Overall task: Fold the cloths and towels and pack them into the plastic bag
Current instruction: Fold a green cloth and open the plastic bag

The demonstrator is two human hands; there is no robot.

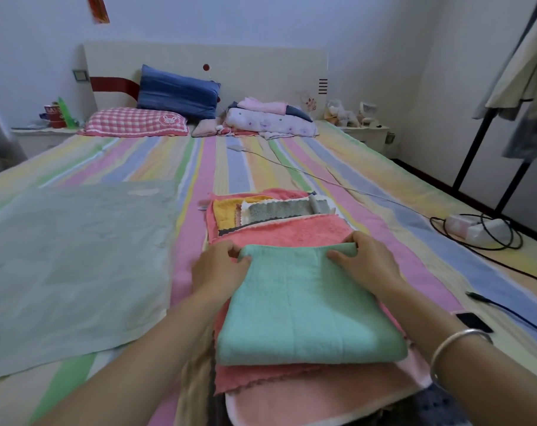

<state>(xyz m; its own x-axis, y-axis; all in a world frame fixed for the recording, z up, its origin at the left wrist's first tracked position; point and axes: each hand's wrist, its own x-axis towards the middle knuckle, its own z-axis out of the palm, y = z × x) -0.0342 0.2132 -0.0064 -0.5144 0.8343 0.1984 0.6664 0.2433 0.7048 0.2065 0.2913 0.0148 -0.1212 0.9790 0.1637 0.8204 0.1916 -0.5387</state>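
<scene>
From the head camera, a folded green towel (307, 305) lies in the middle foreground of a bed covered by a striped sheet (384, 216). It sits on top of a pile of pink cloths (307, 392) that spreads out under it towards the near edge.

The left hand (221, 265) grips the towel's far left corner, with the fingers curled over the far edge and the thumb on top. The right hand (362, 262) grips the far right corner the same way. A silver bracelet (454, 342) circles the right wrist.

Just beyond the hands, touching the far side of the pile, lies a coral towel (292, 232). Behind it a yellow cloth (227, 210) and a grey cloth (276, 210) lie side by side on another pink layer.

The plastic bag (70, 265) lies flat on the sheet to the left, pale green and see-through, just beside the pile but not touching the green towel.

To the right, a dark phone (473, 322) lies near the right forearm, and a white power strip (476, 229) sits inside loops of black cable near the bed's right edge.

At the head of the bed, a blue pillow (178, 92) leans on the headboard (261, 66) behind a pink checked pillow (135, 123). Beside them is a bundle of folded bedding (270, 121).
</scene>
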